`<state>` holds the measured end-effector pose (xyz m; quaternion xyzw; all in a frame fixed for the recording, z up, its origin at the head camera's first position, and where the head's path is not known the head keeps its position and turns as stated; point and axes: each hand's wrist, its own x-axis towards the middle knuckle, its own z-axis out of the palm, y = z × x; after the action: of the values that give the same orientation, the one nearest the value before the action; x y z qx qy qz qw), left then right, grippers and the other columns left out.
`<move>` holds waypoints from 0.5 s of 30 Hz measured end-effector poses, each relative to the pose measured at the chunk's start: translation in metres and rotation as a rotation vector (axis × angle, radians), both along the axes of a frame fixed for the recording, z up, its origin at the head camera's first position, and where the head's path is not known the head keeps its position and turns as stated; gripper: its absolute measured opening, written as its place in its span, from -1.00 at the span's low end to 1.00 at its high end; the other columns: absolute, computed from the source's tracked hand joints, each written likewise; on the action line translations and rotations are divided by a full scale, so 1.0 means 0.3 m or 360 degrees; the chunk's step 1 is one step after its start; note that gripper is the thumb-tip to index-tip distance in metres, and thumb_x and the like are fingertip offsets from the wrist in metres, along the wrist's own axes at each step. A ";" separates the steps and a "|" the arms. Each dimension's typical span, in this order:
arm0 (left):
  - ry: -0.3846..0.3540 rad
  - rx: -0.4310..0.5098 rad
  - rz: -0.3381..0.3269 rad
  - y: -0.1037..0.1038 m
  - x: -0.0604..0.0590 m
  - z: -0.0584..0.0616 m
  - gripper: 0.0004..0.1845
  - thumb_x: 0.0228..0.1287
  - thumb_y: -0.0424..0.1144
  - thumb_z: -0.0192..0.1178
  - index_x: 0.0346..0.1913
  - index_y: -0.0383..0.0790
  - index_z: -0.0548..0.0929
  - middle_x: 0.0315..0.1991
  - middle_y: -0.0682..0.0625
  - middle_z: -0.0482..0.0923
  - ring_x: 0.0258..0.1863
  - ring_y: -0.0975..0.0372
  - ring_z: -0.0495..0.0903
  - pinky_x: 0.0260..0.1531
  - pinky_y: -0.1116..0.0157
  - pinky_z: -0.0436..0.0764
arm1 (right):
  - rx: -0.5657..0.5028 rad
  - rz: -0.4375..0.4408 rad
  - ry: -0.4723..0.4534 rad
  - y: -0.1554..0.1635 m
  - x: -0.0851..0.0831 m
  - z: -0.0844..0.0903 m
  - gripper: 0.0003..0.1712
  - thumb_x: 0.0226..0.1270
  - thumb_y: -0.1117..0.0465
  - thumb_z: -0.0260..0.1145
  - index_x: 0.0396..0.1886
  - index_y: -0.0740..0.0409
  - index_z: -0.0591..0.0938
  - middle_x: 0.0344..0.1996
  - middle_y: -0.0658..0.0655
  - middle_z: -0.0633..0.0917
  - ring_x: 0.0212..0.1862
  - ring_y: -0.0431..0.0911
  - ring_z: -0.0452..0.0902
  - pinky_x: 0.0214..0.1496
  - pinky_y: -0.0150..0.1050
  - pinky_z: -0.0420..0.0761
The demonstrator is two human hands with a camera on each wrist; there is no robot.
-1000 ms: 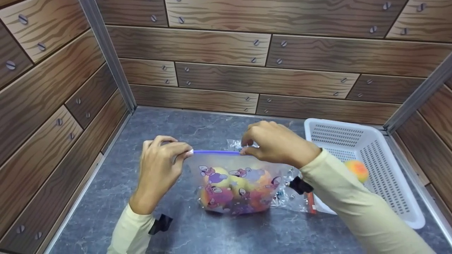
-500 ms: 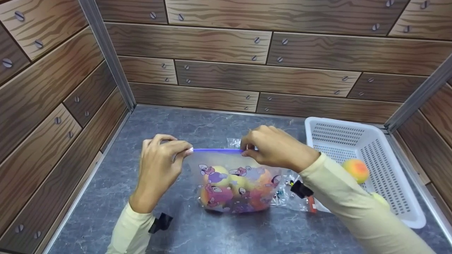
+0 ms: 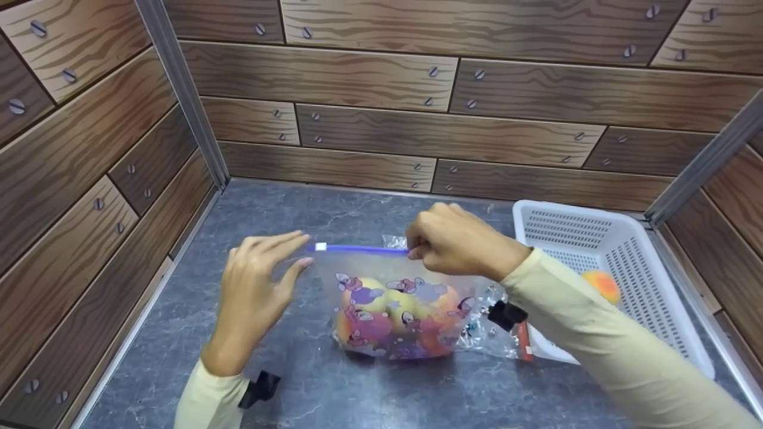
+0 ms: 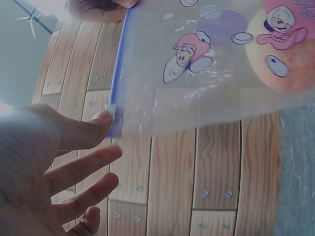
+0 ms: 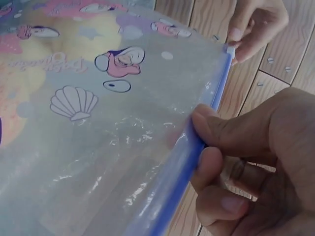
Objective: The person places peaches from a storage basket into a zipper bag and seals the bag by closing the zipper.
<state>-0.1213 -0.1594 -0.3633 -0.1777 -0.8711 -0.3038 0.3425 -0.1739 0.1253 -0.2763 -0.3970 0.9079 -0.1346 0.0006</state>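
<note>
Released since the earlier frame, the zip bag [image 3: 396, 310] seal [image 3: 360, 249] runs lengthwise from the spread left hand [image 3: 256, 286] fingers to the pinching right hand [image 3: 459, 244] fingers

Your zip bag [image 3: 396, 310] stands upright on the grey tabletop [image 3: 334, 393], clear frosted plastic printed with pink and purple cartoon figures and shells. Its blue zip strip [image 3: 363, 249] runs level along the top, with a small white slider [image 3: 320, 246] at the left end. Inside it you have several round yellow-and-pink fruits [image 3: 381, 316], bunched at the bottom. Your right hand [image 3: 462, 247] pinches the strip's right end; your left hand [image 3: 259, 286], fingers relaxed, sits just beside the slider.
</note>
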 end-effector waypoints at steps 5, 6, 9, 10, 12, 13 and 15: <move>0.0024 0.0063 0.0076 -0.050 0.030 -0.032 -0.70 0.11 -0.40 0.50 -0.05 -0.21 0.81 -0.06 -0.06 0.75 -0.14 0.01 0.62 -0.19 0.03 0.53 | -0.0046 -0.0127 -0.0101 -0.010 -0.018 0.035 -0.90 0.14 0.44 0.41 -0.41 0.21 0.80 -0.51 0.10 0.77 -0.60 -0.20 0.56 -0.45 -0.29 0.65; 0.0011 0.0060 0.0085 -0.056 0.033 -0.039 -0.72 0.12 -0.41 0.49 -0.06 -0.22 0.81 -0.09 -0.06 0.75 -0.16 0.02 0.62 -0.20 0.04 0.56 | -0.0056 -0.0163 -0.0112 -0.013 -0.022 0.043 -0.92 0.15 0.42 0.42 -0.40 0.20 0.81 -0.50 0.09 0.77 -0.59 -0.19 0.57 -0.43 -0.27 0.66; -0.0061 0.0048 0.0111 -0.070 0.040 -0.062 -0.77 0.17 -0.41 0.46 -0.09 -0.23 0.81 -0.16 -0.05 0.75 -0.23 0.05 0.62 -0.26 0.06 0.61 | -0.0093 -0.0273 -0.0158 -0.025 -0.038 0.064 -0.95 0.17 0.34 0.45 -0.38 0.18 0.81 -0.49 0.06 0.78 -0.53 -0.16 0.62 -0.35 -0.19 0.69; -0.0088 0.0046 0.0119 -0.073 0.043 -0.069 -0.78 0.18 -0.40 0.45 -0.09 -0.23 0.82 -0.17 -0.05 0.75 -0.25 0.06 0.62 -0.29 0.07 0.63 | -0.0104 -0.0309 -0.0169 -0.032 -0.043 0.070 -0.96 0.17 0.31 0.46 -0.38 0.17 0.82 -0.50 0.04 0.78 -0.51 -0.14 0.63 -0.32 -0.17 0.70; -0.0134 0.0050 0.0133 -0.080 0.048 -0.082 -0.79 0.20 -0.39 0.44 -0.08 -0.22 0.82 -0.18 -0.04 0.74 -0.26 0.08 0.62 -0.31 0.08 0.63 | -0.0129 -0.0367 -0.0195 -0.053 -0.056 0.079 -0.95 0.16 0.26 0.47 -0.40 0.15 0.82 -0.52 0.02 0.77 -0.48 -0.13 0.64 -0.30 -0.15 0.69; -0.0148 0.0052 0.0140 -0.084 0.051 -0.088 -0.79 0.20 -0.38 0.44 -0.09 -0.22 0.82 -0.19 -0.04 0.74 -0.27 0.08 0.62 -0.31 0.08 0.63 | -0.0147 -0.0386 -0.0213 -0.065 -0.063 0.081 -0.94 0.16 0.25 0.47 -0.40 0.15 0.82 -0.52 0.02 0.77 -0.48 -0.12 0.63 -0.30 -0.15 0.68; -0.0160 0.0058 0.0148 -0.091 0.058 -0.098 -0.80 0.20 -0.38 0.44 -0.10 -0.22 0.82 -0.20 -0.04 0.74 -0.27 0.08 0.62 -0.30 0.08 0.63 | -0.0186 -0.0435 -0.0266 -0.093 -0.077 0.081 -0.92 0.17 0.23 0.47 -0.38 0.15 0.82 -0.52 0.02 0.77 -0.49 -0.13 0.59 -0.35 -0.18 0.64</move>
<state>-0.1040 -0.1868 -0.3928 -0.1152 -0.8888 -0.3120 0.3152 -0.1968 0.0974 -0.2520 -0.2567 0.9408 -0.2187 0.0348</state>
